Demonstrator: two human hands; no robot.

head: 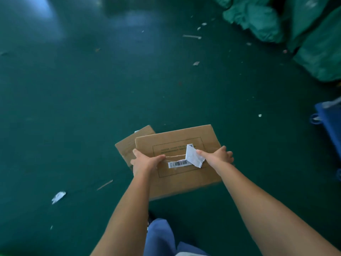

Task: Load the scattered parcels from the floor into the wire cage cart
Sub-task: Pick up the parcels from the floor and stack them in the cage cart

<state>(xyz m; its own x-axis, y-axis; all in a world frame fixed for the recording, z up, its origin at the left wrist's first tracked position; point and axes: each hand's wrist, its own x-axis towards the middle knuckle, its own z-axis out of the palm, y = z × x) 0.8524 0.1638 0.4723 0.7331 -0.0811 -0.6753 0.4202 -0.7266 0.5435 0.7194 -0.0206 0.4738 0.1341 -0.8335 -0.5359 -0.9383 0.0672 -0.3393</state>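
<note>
**Both hands on a cardboard parcel above the green floor**

A flat cardboard box (pixel 177 159) sits in the middle of the view, held by both hands over a dark green floor (pixel 73 108). The left hand (pixel 145 161) grips the box's left edge, thumb lying across the top face and the other fingers curled out of sight under the side. The right hand (pixel 217 157) grips the right side, thumb on top beside a torn white label (pixel 193 156), fingers wrapped over the far right edge. A barcode strip (pixel 180 164) runs across the top of the box between the two hands, and a printed rectangular outline frames that face.

A second cardboard box (pixel 132 143) shows just behind and to the left of the first, partly covered by it; whether the two touch cannot be told.

Small scraps of paper (pixel 58 196) lie scattered on the floor, near left and far right. Green sacks (pixel 276 21) pile up at the far right. A blue container (pixel 330 122) stands at the right edge. Blue trousers (pixel 160 237) appear at the near edge, between the forearms.
</note>
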